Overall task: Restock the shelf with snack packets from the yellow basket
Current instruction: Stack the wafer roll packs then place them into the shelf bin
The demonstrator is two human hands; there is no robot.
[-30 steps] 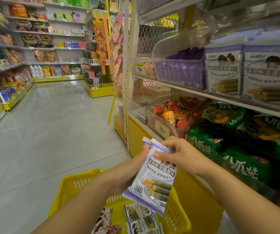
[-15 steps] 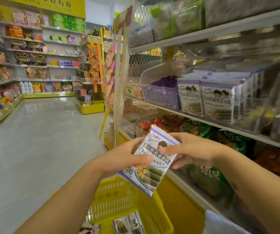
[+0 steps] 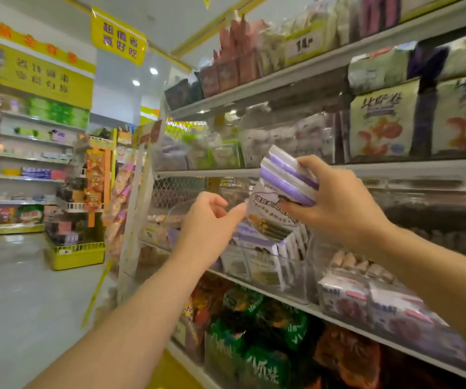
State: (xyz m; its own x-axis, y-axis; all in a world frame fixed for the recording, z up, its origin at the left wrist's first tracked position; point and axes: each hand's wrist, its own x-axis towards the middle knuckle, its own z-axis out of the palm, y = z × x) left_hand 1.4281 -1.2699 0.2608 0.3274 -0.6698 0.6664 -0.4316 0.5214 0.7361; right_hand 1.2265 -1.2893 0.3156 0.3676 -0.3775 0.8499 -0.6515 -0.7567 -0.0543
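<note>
My right hand [image 3: 338,200] grips a small stack of white-and-purple snack packets [image 3: 275,204] by their top edges, up in front of the middle shelf [image 3: 226,173]. The packets hang above a clear shelf bin [image 3: 288,272] that holds more of the same purple packets. My left hand [image 3: 212,220] is just left of the packets, its fingers loosely curled and one fingertip near the lower packet's edge; it holds nothing. The yellow basket is out of view below.
Shelves of snack bags fill the right side, green and orange bags [image 3: 254,346] below, pale bags [image 3: 383,122] above. A yellow floor display [image 3: 74,254] stands across the aisle. Open grey floor [image 3: 16,304] lies to the left.
Both hands rose from above the basket up to the shelf. My left hand let go of the packets; the right hand alone now holds them over the bin. The view tilted up.
</note>
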